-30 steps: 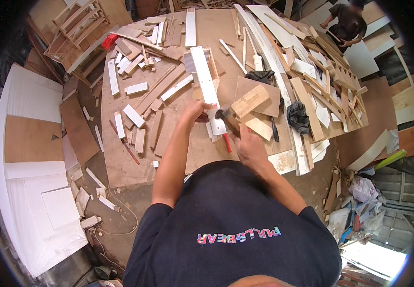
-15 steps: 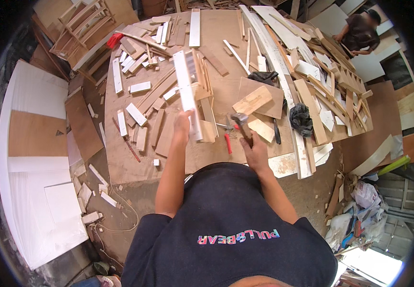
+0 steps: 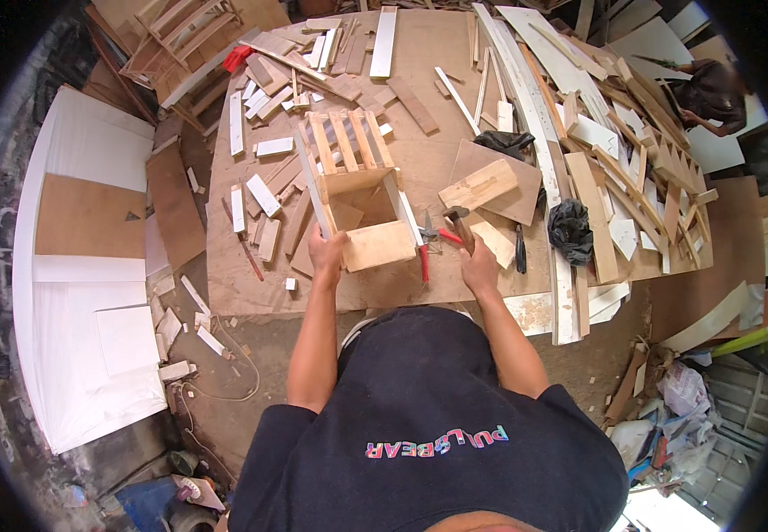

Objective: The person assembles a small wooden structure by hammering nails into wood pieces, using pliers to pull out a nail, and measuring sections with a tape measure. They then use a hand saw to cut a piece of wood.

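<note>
A small wooden box frame (image 3: 379, 247) with slats across its far part and an open middle faces me on the workbench. My left hand (image 3: 327, 258) is closed on its near left edge. In my right hand (image 3: 480, 269) is a hammer (image 3: 462, 229), gripped by its handle with the head pointing away from me. Red-handled pliers (image 3: 425, 262) lie between the frame and the hammer, partly overlapped by the frame's right side. Just beyond the hammer sit light wooden blocks (image 3: 478, 185) on a brown board (image 3: 533, 176).
Loose wood offcuts (image 3: 264, 195) cover the bench's left side. Long white planks (image 3: 539, 133) and a black plastic bag (image 3: 570, 232) lie to the right, beside a heap of boards. Another person (image 3: 710, 99) is at the far right. White panels (image 3: 91, 310) stand on the left.
The box frame has turned from showing its white side to showing its slats and opening. My left hand has shifted left and lower on it; the hammer remains in my right hand.
</note>
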Demonstrator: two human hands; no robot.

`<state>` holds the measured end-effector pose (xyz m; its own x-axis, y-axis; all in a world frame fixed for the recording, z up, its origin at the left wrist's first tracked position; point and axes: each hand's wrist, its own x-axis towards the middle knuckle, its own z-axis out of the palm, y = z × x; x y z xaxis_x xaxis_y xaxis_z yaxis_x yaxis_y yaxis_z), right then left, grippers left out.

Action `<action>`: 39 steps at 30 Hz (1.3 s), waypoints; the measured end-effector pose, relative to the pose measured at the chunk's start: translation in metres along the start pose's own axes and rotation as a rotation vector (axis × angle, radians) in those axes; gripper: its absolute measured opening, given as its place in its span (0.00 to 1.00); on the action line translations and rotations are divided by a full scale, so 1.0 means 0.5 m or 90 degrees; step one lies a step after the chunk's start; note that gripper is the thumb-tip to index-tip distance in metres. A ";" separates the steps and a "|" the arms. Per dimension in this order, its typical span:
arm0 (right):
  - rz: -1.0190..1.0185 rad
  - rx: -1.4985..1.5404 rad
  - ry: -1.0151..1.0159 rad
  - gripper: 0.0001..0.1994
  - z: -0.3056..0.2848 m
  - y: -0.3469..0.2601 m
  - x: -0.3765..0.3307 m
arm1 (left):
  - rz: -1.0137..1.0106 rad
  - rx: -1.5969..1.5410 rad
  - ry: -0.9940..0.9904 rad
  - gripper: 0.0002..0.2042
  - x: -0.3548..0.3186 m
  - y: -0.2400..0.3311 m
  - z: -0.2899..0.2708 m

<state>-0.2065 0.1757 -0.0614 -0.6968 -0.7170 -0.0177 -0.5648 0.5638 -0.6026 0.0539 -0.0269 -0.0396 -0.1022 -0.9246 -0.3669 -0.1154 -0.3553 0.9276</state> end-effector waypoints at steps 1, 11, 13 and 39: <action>-0.002 -0.007 -0.008 0.24 0.001 0.014 0.001 | 0.007 0.011 0.000 0.25 -0.011 0.001 -0.004; -0.142 0.057 -0.086 0.26 0.023 0.070 0.001 | 0.038 -0.048 0.057 0.27 -0.138 0.045 -0.014; -0.153 0.091 -0.092 0.23 0.032 0.066 -0.003 | 0.009 -0.077 0.061 0.27 -0.147 0.050 -0.016; 0.252 0.241 0.102 0.25 -0.095 0.292 0.295 | -0.326 -0.555 -0.268 0.16 -0.094 0.249 0.139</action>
<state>-0.4127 0.1720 -0.1143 -0.8984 -0.3929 -0.1963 -0.0702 0.5695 -0.8190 -0.0246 -0.0183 0.0880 -0.5896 -0.5782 -0.5640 0.4813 -0.8122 0.3296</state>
